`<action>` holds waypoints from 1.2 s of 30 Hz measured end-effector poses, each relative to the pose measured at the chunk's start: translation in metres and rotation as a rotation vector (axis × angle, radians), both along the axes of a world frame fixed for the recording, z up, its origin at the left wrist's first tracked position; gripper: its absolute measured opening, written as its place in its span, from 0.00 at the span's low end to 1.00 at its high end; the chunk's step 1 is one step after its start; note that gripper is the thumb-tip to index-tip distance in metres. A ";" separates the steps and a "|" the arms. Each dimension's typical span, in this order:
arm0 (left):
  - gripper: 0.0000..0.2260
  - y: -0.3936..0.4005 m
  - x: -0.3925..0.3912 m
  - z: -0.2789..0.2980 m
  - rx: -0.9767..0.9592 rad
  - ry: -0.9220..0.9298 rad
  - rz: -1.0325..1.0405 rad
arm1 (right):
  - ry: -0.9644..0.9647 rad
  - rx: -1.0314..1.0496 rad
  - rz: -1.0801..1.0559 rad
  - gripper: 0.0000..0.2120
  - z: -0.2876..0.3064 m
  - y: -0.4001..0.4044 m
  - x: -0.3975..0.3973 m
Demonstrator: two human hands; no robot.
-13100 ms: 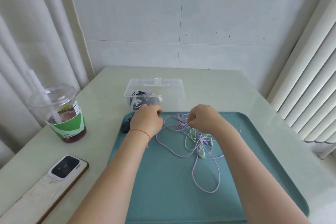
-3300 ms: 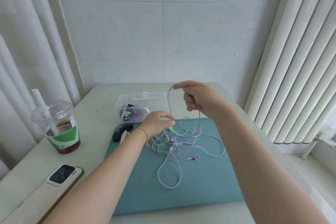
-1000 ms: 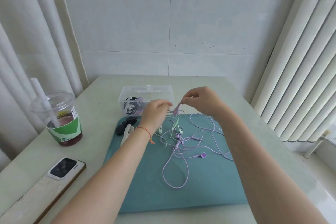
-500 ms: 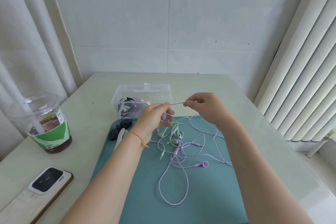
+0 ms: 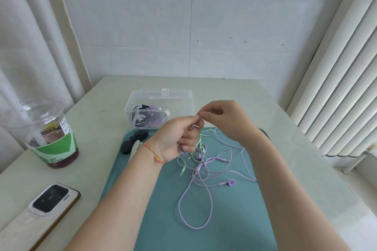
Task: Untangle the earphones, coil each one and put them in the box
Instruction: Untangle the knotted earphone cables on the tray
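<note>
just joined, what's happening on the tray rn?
A person is untangling earphones. The left hand and right hand both pinch a thin lilac earphone cable above the teal tray. The rest lies knotted with a pale green earphone cable on the tray. The clear plastic box behind holds coiled earphones.

text: none legible | cup sticker and sleeve print: too small

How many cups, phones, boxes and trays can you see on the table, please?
Cups: 1, the drink cup
Phones: 1, the phone
Boxes: 1, the clear box
Trays: 1, the teal tray
Total: 4
</note>
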State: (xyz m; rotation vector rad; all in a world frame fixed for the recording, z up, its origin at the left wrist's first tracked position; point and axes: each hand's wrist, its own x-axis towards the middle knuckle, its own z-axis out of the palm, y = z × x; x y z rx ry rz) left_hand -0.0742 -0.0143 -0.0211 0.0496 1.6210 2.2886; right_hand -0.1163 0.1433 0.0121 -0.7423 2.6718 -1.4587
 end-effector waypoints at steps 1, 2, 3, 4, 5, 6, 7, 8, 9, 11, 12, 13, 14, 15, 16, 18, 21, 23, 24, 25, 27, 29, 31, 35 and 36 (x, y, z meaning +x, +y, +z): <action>0.14 0.000 0.000 0.001 0.023 -0.004 -0.013 | 0.004 -0.016 -0.004 0.05 -0.001 -0.001 0.000; 0.13 -0.001 0.000 0.001 0.040 0.001 -0.017 | 0.008 -0.039 -0.014 0.05 -0.001 -0.002 0.000; 0.13 -0.001 0.001 0.003 0.053 0.011 -0.018 | 0.009 -0.061 -0.027 0.05 -0.001 -0.003 0.000; 0.13 0.000 0.002 0.004 0.063 0.023 -0.016 | 0.008 -0.078 -0.039 0.04 -0.001 -0.003 -0.001; 0.12 0.001 0.003 0.005 0.076 0.045 -0.011 | 0.009 -0.085 -0.045 0.04 0.000 -0.004 -0.001; 0.11 0.001 0.003 0.006 0.087 0.070 -0.001 | 0.008 -0.084 -0.046 0.04 0.001 -0.005 -0.002; 0.11 0.000 0.002 0.005 0.097 0.093 0.009 | -0.003 -0.082 -0.041 0.04 0.001 -0.007 -0.002; 0.12 -0.001 0.002 0.005 0.105 0.114 0.015 | -0.023 -0.083 -0.032 0.04 0.003 -0.009 -0.003; 0.12 -0.002 0.001 0.005 0.115 0.130 0.018 | -0.042 -0.082 -0.022 0.04 0.004 -0.010 -0.004; 0.12 -0.004 -0.001 0.006 0.143 0.130 0.028 | -0.054 -0.068 -0.007 0.06 0.006 -0.012 -0.006; 0.13 -0.005 -0.001 0.006 0.147 0.123 0.040 | -0.056 -0.070 -0.003 0.07 0.006 -0.013 -0.007; 0.14 -0.005 -0.001 0.006 0.141 0.117 0.053 | -0.060 -0.080 -0.004 0.07 0.005 -0.013 -0.008; 0.16 -0.005 -0.001 0.007 0.133 0.109 0.065 | -0.062 -0.085 -0.008 0.08 0.004 -0.013 -0.008; 0.17 -0.005 -0.001 0.008 0.131 0.095 0.068 | -0.061 -0.074 -0.010 0.08 0.003 -0.013 -0.008; 0.17 -0.005 -0.001 0.008 0.131 0.070 0.065 | -0.055 -0.046 -0.008 0.08 0.002 -0.012 -0.007; 0.15 -0.006 0.000 0.008 0.118 -0.007 0.038 | -0.029 0.010 -0.007 0.08 0.000 -0.012 -0.004; 0.13 -0.005 -0.002 0.004 0.041 -0.082 0.009 | 0.013 0.019 -0.017 0.07 0.002 -0.009 -0.002; 0.13 -0.004 -0.002 0.001 0.015 -0.085 -0.008 | 0.028 0.022 0.007 0.07 0.003 -0.009 0.000; 0.13 -0.003 -0.002 0.001 0.013 -0.081 -0.016 | 0.034 0.025 0.014 0.07 0.002 -0.010 0.000; 0.13 -0.002 -0.002 0.001 0.019 -0.076 -0.022 | 0.037 0.027 0.013 0.07 0.001 -0.011 0.000; 0.13 -0.001 -0.002 0.001 0.039 -0.072 -0.025 | 0.037 0.016 0.001 0.07 -0.001 -0.012 -0.002; 0.14 0.000 -0.002 0.000 0.062 -0.074 -0.035 | 0.038 0.002 -0.011 0.06 -0.003 -0.011 -0.003; 0.15 0.001 -0.001 -0.002 0.064 -0.066 -0.052 | 0.037 -0.008 -0.021 0.06 -0.004 -0.009 -0.005; 0.16 0.002 0.001 0.001 0.195 0.030 0.016 | 0.062 -0.030 -0.044 0.08 -0.007 -0.010 -0.007; 0.15 0.002 0.000 0.003 0.288 0.058 0.071 | 0.074 -0.016 -0.042 0.11 -0.008 -0.011 -0.007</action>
